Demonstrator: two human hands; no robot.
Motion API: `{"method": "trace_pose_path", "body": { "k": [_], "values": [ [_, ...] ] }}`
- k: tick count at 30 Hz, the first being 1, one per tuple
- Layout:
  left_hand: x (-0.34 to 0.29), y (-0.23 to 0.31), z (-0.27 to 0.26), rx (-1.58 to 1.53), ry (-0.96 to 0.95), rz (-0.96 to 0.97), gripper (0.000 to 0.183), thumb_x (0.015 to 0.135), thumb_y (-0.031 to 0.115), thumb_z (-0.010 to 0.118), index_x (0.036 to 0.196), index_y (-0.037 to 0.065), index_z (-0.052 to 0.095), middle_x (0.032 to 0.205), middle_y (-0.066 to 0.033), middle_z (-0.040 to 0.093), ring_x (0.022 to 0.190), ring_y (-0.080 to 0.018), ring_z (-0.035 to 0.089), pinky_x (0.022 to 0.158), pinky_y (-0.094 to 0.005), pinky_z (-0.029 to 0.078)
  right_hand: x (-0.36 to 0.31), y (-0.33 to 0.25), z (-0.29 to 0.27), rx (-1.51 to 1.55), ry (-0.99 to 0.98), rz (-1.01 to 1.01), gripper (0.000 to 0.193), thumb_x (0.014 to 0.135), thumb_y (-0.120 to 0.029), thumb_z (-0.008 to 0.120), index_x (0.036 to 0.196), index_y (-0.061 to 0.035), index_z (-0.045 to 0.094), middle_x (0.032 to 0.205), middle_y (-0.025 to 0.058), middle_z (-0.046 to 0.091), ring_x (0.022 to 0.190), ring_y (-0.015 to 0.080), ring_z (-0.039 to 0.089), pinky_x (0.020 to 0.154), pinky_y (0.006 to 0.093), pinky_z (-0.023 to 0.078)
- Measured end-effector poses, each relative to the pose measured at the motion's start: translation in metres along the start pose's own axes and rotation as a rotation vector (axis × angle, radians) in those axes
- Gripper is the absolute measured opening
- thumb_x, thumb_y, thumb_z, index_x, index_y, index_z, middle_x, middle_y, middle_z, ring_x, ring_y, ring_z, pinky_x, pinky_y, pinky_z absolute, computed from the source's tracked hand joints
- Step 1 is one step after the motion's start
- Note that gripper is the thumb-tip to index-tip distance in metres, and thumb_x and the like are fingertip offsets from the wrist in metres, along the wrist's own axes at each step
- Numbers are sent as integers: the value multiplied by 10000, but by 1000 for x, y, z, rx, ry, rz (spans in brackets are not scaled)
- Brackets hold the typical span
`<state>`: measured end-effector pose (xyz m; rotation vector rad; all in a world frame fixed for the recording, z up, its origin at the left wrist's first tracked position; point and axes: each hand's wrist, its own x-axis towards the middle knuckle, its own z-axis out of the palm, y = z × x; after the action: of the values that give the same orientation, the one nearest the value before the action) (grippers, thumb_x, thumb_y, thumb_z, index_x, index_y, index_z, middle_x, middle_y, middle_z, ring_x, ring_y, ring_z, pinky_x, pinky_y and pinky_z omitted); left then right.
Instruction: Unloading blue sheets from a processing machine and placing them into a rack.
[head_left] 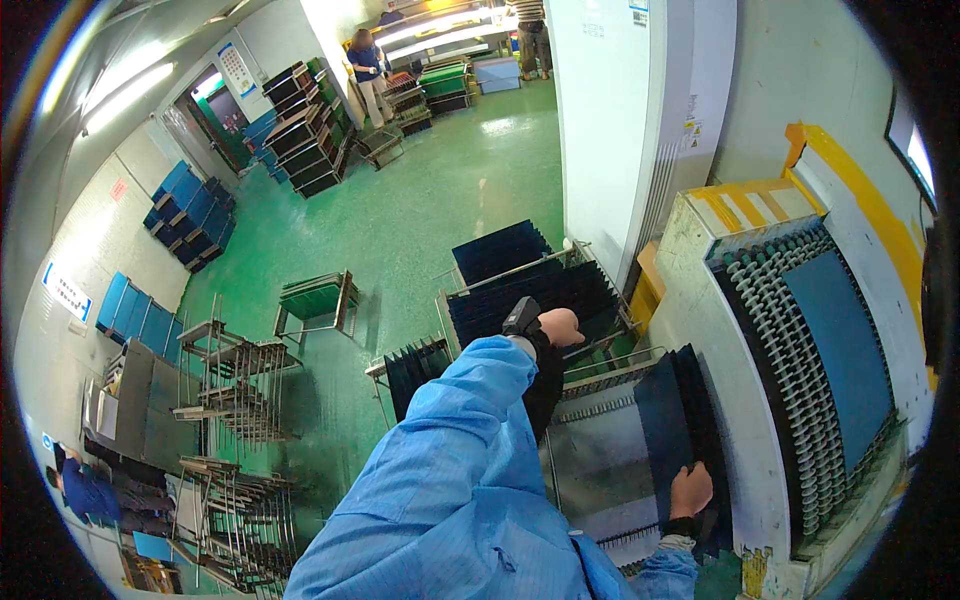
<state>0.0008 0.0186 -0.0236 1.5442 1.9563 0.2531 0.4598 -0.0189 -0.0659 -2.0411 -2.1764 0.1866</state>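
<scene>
My left hand [562, 327], with a black watch on the wrist, is closed above a metal rack of upright dark panels [500, 310]. Its fingers are curled, and whatever they may hold is hidden. Lower right, my right hand [692, 490] is closed at the edge of a dark blue panel [662, 425]. That panel stands upright with other dark panels in a wire-sided rack [600, 460]. Both forearms wear light blue sleeves; the left one covers part of the racks.
To the right stands a roller conveyor machine [780, 380] with a blue panel [838, 350] on its rollers. A white cabinet [610, 120] rises ahead. Several metal racks [240, 390] stand left on the green floor. People [366, 65] are at the back and lower left.
</scene>
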Motion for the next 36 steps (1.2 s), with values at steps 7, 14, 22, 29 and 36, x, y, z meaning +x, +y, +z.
{"method": "trace_pose_path", "body": {
  "k": [7, 14, 22, 29, 36],
  "values": [
    [-3, 5, 0, 3, 35, 0, 382, 787, 378, 648, 699, 6, 644, 585, -93, 604, 532, -205, 597, 505, -354, 456, 2, 4, 6, -16, -6, 14, 222, 767, -221, 649, 848, -19, 606, 854, 181, 646, 803, 347, 631, 685, 446, 494],
    [-2, 1, 0, 0, 7, -30, 381, 800, 377, 638, 723, 5, 643, 602, -89, 612, 543, -202, 606, 514, -349, 470, 0, 0, -1, 9, -7, 14, 239, 765, -210, 644, 891, -9, 620, 861, 199, 648, 818, 363, 629, 703, 454, 493],
    [-7, 6, -2, 15, 20, -24, 381, 805, 373, 634, 738, -2, 646, 608, -89, 613, 543, -204, 604, 512, -353, 468, 1, 3, 2, -21, -24, 1, 240, 777, -219, 651, 904, -17, 626, 881, 182, 652, 824, 337, 638, 703, 433, 503],
    [-8, 7, -4, -22, -7, -56, 344, 737, 351, 644, 736, 10, 691, 679, -140, 649, 687, -290, 647, 645, -402, 510, 0, 3, 2, -14, -21, 9, 239, 772, -213, 653, 913, -22, 629, 882, 183, 651, 822, 338, 636, 700, 431, 503],
    [-9, 11, -6, -31, -7, -65, 345, 740, 354, 647, 731, 12, 691, 678, -135, 650, 683, -286, 646, 645, -401, 510, -1, 5, 2, -24, -6, -6, 244, 776, -211, 647, 928, -22, 624, 872, 177, 647, 816, 340, 629, 698, 438, 498]
  ]
}}
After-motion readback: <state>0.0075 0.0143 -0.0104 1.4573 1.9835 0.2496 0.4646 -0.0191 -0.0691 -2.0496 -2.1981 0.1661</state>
